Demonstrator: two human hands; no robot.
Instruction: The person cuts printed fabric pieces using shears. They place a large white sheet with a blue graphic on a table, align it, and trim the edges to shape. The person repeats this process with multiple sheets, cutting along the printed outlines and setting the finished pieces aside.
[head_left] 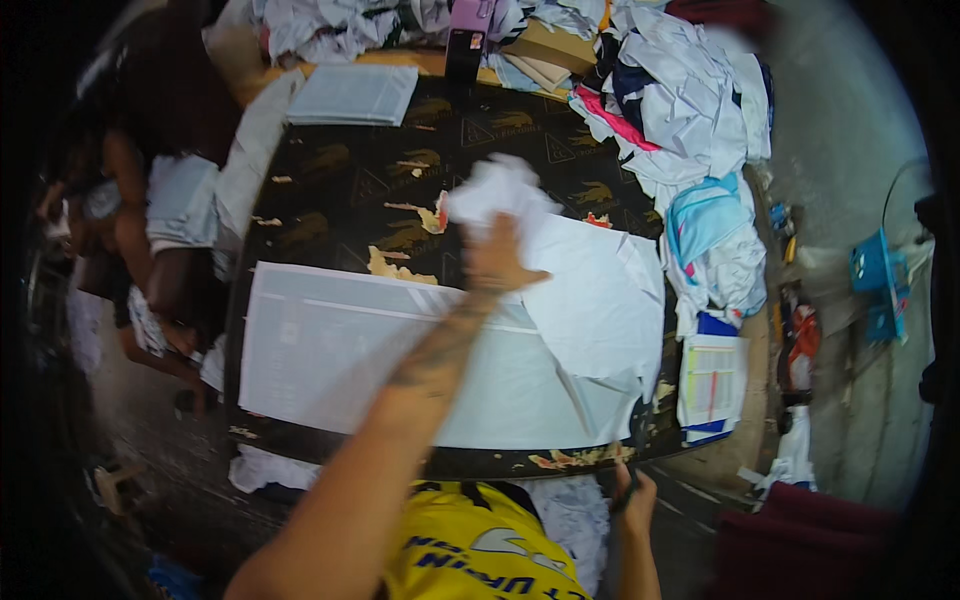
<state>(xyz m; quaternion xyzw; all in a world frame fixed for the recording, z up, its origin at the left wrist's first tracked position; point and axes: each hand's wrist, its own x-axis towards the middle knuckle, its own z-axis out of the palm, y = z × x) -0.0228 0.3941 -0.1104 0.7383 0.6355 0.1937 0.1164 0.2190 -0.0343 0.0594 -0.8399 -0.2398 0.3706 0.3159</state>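
Observation:
My left hand (500, 262) reaches across the table with its thumb stretched out to the side. Its fingers point into a crumpled, motion-blurred piece of white cloth (505, 187), and their tips are partly hidden. Beside it, a white fabric piece (595, 290) lies over the right part of a long pale sheet (370, 350), which has faint markings. Down by the table's near edge, my right hand (637, 500) is closed round a dark-handled tool (626, 488), too small to make out fully. The sheet's right corner is folded near it.
The dark tabletop (330, 190) has torn, peeling patches. A folded pale stack (353, 95) lies at the far left, and a phone (465, 50) stands at the back. Heaped white cloth (690, 100) and papers (712, 385) line the right edge. Another person (125, 200) sits at left.

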